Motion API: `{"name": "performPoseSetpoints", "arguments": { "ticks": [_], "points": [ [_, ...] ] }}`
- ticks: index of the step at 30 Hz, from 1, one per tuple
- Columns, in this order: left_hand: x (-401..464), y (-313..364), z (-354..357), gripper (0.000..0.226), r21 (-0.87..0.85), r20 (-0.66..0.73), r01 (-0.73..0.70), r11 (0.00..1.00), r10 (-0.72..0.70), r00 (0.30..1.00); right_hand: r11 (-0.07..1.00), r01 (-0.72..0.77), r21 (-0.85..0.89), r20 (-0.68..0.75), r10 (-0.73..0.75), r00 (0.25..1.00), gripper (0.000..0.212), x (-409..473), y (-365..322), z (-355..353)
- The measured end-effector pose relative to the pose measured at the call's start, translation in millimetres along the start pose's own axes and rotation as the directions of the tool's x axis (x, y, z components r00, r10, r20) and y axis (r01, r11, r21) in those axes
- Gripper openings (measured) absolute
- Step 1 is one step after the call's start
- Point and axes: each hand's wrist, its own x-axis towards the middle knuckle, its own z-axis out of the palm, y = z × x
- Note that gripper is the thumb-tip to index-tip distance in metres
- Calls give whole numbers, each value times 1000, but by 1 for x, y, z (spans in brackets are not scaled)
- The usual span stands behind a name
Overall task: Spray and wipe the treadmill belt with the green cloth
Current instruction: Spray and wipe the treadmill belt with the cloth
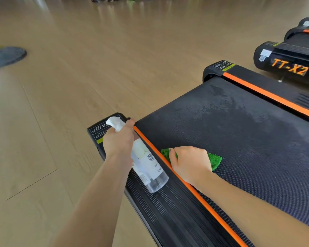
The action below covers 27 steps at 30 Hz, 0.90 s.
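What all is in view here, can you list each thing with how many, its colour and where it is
treadmill belt: one, black with damp patches, centre right.
orange stripes: two, along both belt edges.
side rail: one, black ribbed, left of the belt.
green cloth: one, on the belt near the left stripe, under the right hand.
spray bottle: one, clear with white nozzle, over the side rail.
second treadmill: one, black with orange lettering, upper right.
round base: one, dark grey, far left floor.
floor: light wood planks.
left hand: grips the bottle.
right hand: presses the cloth.
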Motion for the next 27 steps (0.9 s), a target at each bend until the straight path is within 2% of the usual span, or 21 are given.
{"name": "performPoseSetpoints", "arguments": {
  "ticks": [3,15,18,23,27],
  "points": [
    [-3,1,2,17,-22,22,27,999,-26,999,1000,0,-6,-4,0,1000,46,0,-1,-1],
    [-8,-5,17,20,26,218,-25,999,19,976,1000,-10,-16,-44,10,999,47,0,-2,3],
    [-6,-8,19,14,-26,191,-40,999,44,981,999,-11,-33,-52,9,999,46,0,-2,4],
    [-6,-7,14,19,-26,202,-32,999,37,979,1000,11,-28,-52,-13,999,47,0,0,3],
    [4,-9,5,23,-28,166,1,1000,4,986,993,117,-36,-46,-118,992,50,6,5,4]
  ]
}}
